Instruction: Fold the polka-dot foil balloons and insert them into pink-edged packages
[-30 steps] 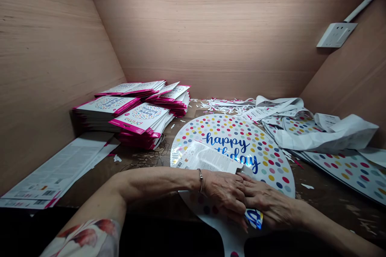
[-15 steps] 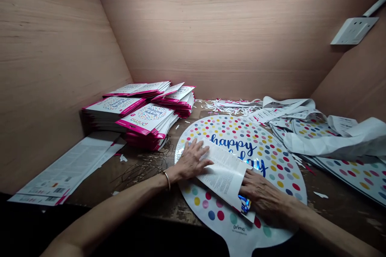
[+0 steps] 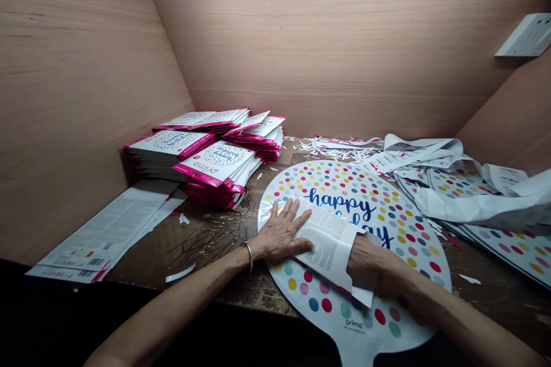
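My left hand (image 3: 284, 232) lies flat with fingers spread on a white printed card sleeve (image 3: 329, 246), pressing it down. My right hand (image 3: 370, 261) reaches into the sleeve's open right end, so its fingers are hidden and I cannot see what they hold. Under the sleeve and both hands lies a large round foil balloon (image 3: 408, 223), flat and white with coloured dots and blue "happy" lettering. Its neck hangs over the table's front edge.
Filled pink-edged packets (image 3: 215, 160) stand in stacks at the back left. Flat unfilled sleeves (image 3: 107, 229) lie in front of them. To the right, more flat balloons (image 3: 512, 246) lie under white paper strips (image 3: 477, 203). Paper scraps (image 3: 336, 148) and dark threads (image 3: 210, 238) litter the table.
My right hand has pushed deeper into the sleeve, and the blue foil that showed at its opening is now out of sight. My left hand stays on the sleeve. The view has shifted slightly.
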Demonstrator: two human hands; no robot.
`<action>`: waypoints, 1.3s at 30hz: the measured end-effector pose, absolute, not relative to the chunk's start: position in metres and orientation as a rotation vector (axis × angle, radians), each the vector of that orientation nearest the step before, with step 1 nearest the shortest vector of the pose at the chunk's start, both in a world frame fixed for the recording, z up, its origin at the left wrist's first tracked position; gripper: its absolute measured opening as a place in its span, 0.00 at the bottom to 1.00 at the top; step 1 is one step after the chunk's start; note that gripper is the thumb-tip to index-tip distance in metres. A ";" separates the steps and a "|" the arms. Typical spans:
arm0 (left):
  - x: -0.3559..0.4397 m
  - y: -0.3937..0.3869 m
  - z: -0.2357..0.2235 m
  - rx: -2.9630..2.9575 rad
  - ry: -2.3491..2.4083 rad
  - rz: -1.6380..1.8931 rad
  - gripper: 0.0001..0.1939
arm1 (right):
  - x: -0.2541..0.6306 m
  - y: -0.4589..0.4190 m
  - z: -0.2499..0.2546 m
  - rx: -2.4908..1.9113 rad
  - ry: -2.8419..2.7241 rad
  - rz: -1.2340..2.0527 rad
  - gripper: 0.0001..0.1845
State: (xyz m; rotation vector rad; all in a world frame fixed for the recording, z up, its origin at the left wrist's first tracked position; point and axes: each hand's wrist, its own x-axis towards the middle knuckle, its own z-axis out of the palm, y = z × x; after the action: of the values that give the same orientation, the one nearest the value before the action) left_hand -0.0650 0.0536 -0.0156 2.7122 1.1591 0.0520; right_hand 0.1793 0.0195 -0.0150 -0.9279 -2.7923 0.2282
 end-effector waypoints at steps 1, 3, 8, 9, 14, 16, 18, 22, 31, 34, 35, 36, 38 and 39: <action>-0.064 0.053 -0.017 2.719 1.167 0.046 0.42 | 0.183 0.009 -0.009 -0.960 -2.790 0.263 0.18; -0.063 0.053 -0.020 2.737 1.176 0.046 0.43 | 0.196 -0.012 0.000 -1.030 -2.714 0.251 0.14; -0.054 0.055 -0.009 2.796 1.164 -0.009 0.43 | 0.210 -0.042 0.002 -1.142 -2.269 0.018 0.15; -0.050 0.054 -0.005 2.821 1.142 -0.024 0.41 | 0.206 -0.042 -0.001 -1.140 -2.280 0.029 0.15; -0.026 0.029 0.003 2.924 0.864 0.012 0.27 | 0.186 -0.034 -0.018 -1.168 -2.340 0.123 0.13; -0.021 0.016 -0.005 2.917 0.812 0.071 0.31 | 0.186 -0.033 -0.022 -1.184 -2.311 0.150 0.12; -0.019 0.007 -0.014 2.903 0.810 0.119 0.38 | 0.188 -0.034 -0.022 -1.193 -2.308 0.145 0.11; -0.020 0.003 -0.023 2.879 0.818 0.162 0.44 | 0.188 -0.035 -0.015 -1.197 -2.403 0.112 0.12; -0.022 0.003 -0.021 2.903 0.815 0.197 0.43 | 0.160 -0.041 -0.004 -1.269 -2.765 -0.514 0.12; -0.022 0.003 -0.022 2.898 0.825 0.195 0.41 | 0.149 -0.052 0.006 -1.195 -2.875 -0.845 0.11; -0.022 0.003 -0.022 2.893 0.827 0.196 0.40 | 0.147 -0.056 0.008 -1.139 -2.894 -0.929 0.12; -0.021 0.003 -0.023 2.886 0.830 0.198 0.39 | 0.146 -0.059 0.009 -1.055 -2.901 -0.993 0.13; -0.020 0.002 -0.024 2.868 0.835 0.208 0.39 | 0.148 -0.058 0.009 -0.900 -2.892 -1.001 0.16; -0.020 0.001 -0.024 2.857 0.833 0.216 0.39 | 0.152 -0.052 0.009 -0.918 -2.864 -0.945 0.16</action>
State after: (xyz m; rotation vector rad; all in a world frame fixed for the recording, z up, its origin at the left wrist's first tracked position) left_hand -0.0204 0.0012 -0.0239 2.8565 0.8332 0.2159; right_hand 0.1522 -0.0518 0.0088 -0.9180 -2.8640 -0.9447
